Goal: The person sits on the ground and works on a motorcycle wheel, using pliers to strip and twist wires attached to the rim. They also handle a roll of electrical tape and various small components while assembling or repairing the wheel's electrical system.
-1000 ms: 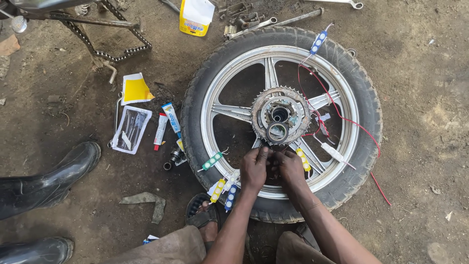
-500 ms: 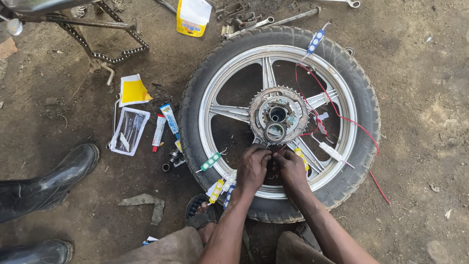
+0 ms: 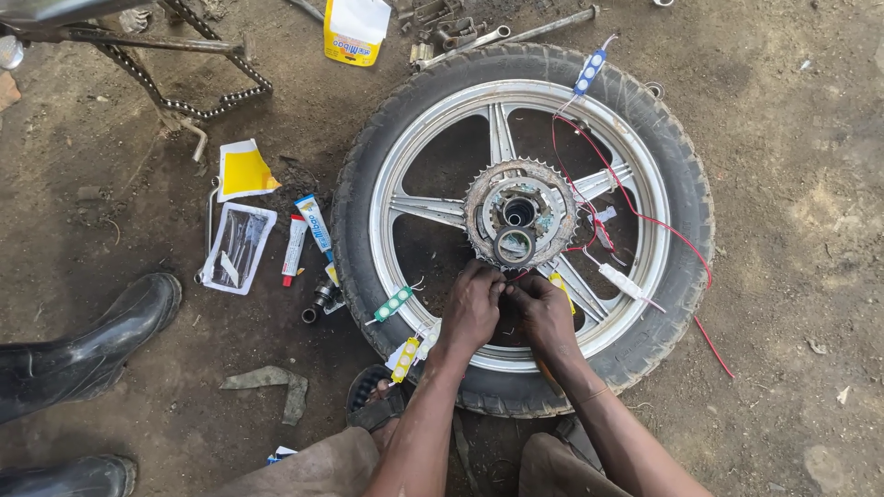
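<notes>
A motorcycle wheel [image 3: 681, 175] with a silver spoked rim lies flat on the dirt, a toothed sprocket [image 3: 479, 198] at its hub. My left hand [image 3: 471, 311] and my right hand [image 3: 543, 315] meet just below the sprocket, fingertips pinched together on something small that I cannot make out, beside a red wire [image 3: 635, 198]. Small light modules lie on the wheel: blue [image 3: 590, 70], green [image 3: 394, 303], yellow [image 3: 404, 360], white [image 3: 622, 282].
Left of the wheel lie two glue tubes [image 3: 315, 224], a clear packet [image 3: 235, 248], a yellow card [image 3: 245, 170] and a chain [image 3: 198, 101]. A yellow-white bottle [image 3: 354, 29] and metal rods [image 3: 529, 28] sit above. Another person's black boots [image 3: 87, 345] stand at left.
The hands stay at the same spot under the sprocket with only slight finger motion. The view has shifted a little.
</notes>
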